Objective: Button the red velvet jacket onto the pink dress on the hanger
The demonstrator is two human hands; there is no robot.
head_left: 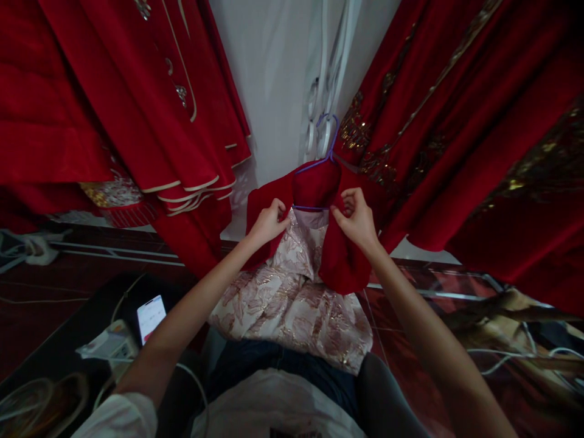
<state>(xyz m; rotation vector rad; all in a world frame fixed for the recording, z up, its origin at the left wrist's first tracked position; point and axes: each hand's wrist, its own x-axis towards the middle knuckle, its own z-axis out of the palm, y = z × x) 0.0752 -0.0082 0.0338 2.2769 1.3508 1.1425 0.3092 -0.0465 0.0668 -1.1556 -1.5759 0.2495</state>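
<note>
In front of me hangs a small red jacket (353, 261) on a purple hanger (331, 149). Its front lies open over a pale pink brocade dress (294, 307) with a shiny leaf pattern, whose skirt spreads over my lap. My left hand (271, 222) is closed in a pinch on the jacket's front edge, beside the dress's top corner. On the other side, my right hand (358, 220) has thumb and fingers closed on the opposite front edge. Both fingertips sit near the hanger's lower bar.
Red garments with gold trim (168, 109) hang on the left, and sequined red garments (460, 140) on the right. A white wall stands behind. At lower left, a lit phone (151, 316) lies on a dark surface near a cable. Brown wrapping and white cords are at right.
</note>
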